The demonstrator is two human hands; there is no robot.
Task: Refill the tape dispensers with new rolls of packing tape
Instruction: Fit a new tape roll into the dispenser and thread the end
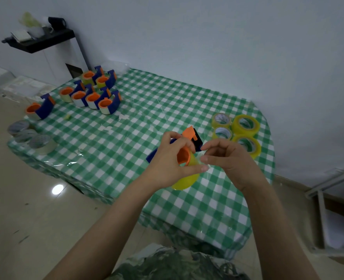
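My left hand [168,160] grips a blue and orange tape dispenser [189,141] with a yellow tape roll [187,179] mounted on its orange hub. My right hand [228,158] is just right of it, thumb and forefinger pinching the clear loose end of the tape [204,161]. Both hands hover above the green checked tablecloth [126,142]. Several fresh yellow rolls [246,124] lie at the right. Several loaded blue-orange dispensers [94,93] stand at the far left.
Three pale tape rolls [30,137] sit on the table's left edge. A black-topped white cabinet [45,43] stands against the wall behind. A metal frame [328,199] is at the right, and tiled floor [25,199] lies to the left.
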